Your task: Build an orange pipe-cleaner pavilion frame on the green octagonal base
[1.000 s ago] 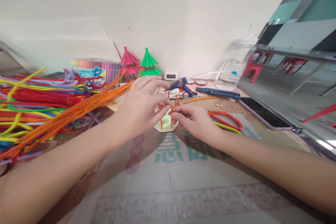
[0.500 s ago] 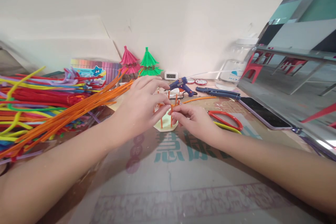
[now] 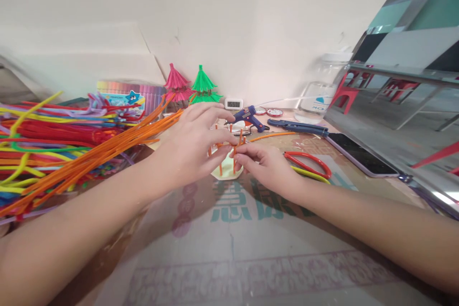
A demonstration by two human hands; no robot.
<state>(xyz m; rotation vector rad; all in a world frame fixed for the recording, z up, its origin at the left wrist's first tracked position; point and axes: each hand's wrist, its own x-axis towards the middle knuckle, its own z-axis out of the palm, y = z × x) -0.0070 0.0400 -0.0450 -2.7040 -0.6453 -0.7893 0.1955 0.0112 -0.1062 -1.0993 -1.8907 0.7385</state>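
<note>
A small frame of upright orange pipe cleaners stands on a pale green, many-sided base on the table ahead of me. My left hand reaches over its left side, thumb and index fingertip closed on an orange pipe cleaner at the frame's near right. From the right, my right hand pinches the same near upright between thumb and forefinger. One long orange pipe cleaner runs off to the right behind my right hand. The left hand hides part of the frame.
Loose pipe cleaners pile at left. Behind stand markers, pink and green trees, a small clock and a glue gun. Rightward are red-handled pliers, a blue cutter, phone and bottle.
My left hand has shifted slightly to the right, its fingertips closer to the near upright. My right hand stays almost still at the frame.
</note>
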